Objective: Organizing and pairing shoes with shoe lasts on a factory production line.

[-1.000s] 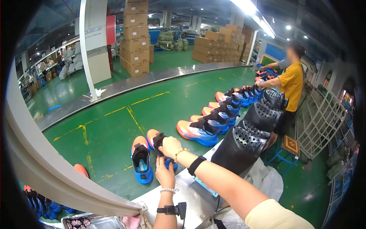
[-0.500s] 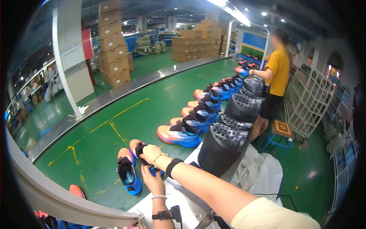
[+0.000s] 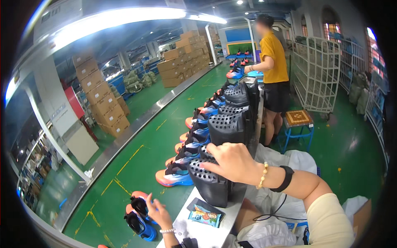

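Two sport shoes in orange, black and blue stand side by side on the green surface: a nearer shoe and another shoe behind it. My left hand is beside this pair, fingers stretched and apart, holding nothing I can see. My right hand reaches over the nearest black holder, which has round holes in its top. Its thumb and fingers are spread at the holder's top; whether they touch it I cannot tell. A row of similar shoes runs away along the holders.
A blue packet lies on a dark flat object on the white table edge. Further along, a person in a yellow top handles a shoe. A blue-legged stool, white wire cages and stacked cartons stand around.
Both hands have come off the shoe they were handling; it now stands beside the other one. My right hand has moved right to the black holder. The view has turned right.
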Motion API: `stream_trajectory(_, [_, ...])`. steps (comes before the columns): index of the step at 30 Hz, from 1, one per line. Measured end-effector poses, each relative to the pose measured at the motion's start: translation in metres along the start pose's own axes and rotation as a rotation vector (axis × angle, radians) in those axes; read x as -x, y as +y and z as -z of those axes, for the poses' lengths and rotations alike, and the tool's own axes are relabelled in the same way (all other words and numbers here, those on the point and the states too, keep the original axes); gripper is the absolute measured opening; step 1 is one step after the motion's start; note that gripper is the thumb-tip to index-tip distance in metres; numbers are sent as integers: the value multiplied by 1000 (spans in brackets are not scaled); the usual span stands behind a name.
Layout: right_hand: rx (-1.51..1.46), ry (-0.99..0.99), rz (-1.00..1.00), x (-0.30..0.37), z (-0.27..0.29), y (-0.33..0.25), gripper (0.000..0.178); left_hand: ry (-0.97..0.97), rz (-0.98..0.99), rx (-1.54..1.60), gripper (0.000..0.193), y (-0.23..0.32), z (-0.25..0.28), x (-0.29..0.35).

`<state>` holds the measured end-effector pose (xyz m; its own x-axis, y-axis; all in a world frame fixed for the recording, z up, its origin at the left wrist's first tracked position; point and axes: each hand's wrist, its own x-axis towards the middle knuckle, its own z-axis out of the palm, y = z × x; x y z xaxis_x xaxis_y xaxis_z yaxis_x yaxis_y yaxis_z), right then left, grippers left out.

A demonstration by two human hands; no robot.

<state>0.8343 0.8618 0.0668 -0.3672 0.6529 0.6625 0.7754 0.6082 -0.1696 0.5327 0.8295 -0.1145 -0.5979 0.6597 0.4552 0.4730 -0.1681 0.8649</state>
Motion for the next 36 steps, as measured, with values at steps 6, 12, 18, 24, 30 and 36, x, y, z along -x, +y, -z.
stream_trajectory(6, [41,-232,-45,33,-28,33,60,-548,-254,-197,41,-28,-133,-79])
stream_trajectory(12, [-68,-102,140,30,-24,18,59,-903,-126,-70,53,-169,-185,-184])
stream_trajectory(18, [-115,-113,-1,46,-31,49,56,-943,-143,-298,49,-166,-235,-126])
stream_trajectory(24, [-99,-142,5,44,-23,50,54,-790,-134,-605,45,-118,-177,-99])
stream_trajectory(30, [-96,-154,46,42,-33,50,55,-674,-159,-930,43,-30,-152,-97])
stream_trajectory(36, [-81,-218,-42,39,-26,51,58,-876,-81,-637,47,-57,-81,-82])
